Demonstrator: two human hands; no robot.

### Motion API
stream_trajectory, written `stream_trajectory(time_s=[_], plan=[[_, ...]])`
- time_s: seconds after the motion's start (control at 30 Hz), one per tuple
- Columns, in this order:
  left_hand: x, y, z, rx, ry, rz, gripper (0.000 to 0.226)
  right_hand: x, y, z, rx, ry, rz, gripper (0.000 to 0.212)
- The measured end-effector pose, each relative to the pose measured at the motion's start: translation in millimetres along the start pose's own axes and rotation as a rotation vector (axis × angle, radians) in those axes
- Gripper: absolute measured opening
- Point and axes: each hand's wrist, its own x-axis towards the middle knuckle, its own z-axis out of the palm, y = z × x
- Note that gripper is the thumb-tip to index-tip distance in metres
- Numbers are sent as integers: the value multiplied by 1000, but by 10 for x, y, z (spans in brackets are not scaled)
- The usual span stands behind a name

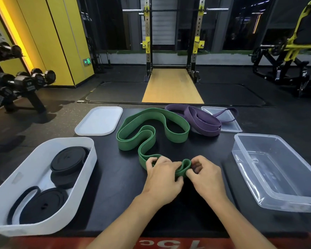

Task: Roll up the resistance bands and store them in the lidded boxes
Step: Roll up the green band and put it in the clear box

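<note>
Green band (127,145): folded over at near end, barely rolled.
Left hand (162,178): curled, pinching fold.
Right hand (206,178): curled, pinching fold too.
Next: tight rolling toward far loops.

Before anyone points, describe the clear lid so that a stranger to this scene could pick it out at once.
Start at the black table and look to its far right corner, just beyond the empty clear box. The clear lid lies flat there, partly under the purple band. Unlike the white lid on the far left, it is see-through and has a band lying across it.
</note>
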Motion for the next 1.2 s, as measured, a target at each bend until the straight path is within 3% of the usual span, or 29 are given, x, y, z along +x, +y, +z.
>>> stream_trajectory(time_s=[0.13, 0.33, 0.5, 0.63, 0.83, 1.0, 1.1, 1.2], plan=[[86, 39, -26, 41, -45, -13, 6, -4, 18, -26, 52, -5, 35, 29], [139, 75, -59, -4, -84, 25, 29, -69, 62, -115, 72, -32, -4, 32], [197, 43, -134, -57, -159, 92, 26, -66, 22, -235, 37, -207, -96, 36], [273, -13, -166, -93, -201, 108, 29, 62, -4, -319, 87, -336, -103, 26], [353, -107, -181, -104, -289, 215, 34, 200, 22, -309, 142, -387, -126, 23], [391, -161, -156, -4, -174, 292, 29, 265, -2, -308, 117, -437, -178, 27], [374, -131, -196, -92, -248, 232, 31, 345, -39, -344, 22, -499, -243, 30], [345, -144, -224, -152, -220, 132, 37, 381, -59, -361, -51, -559, -285, 26]])
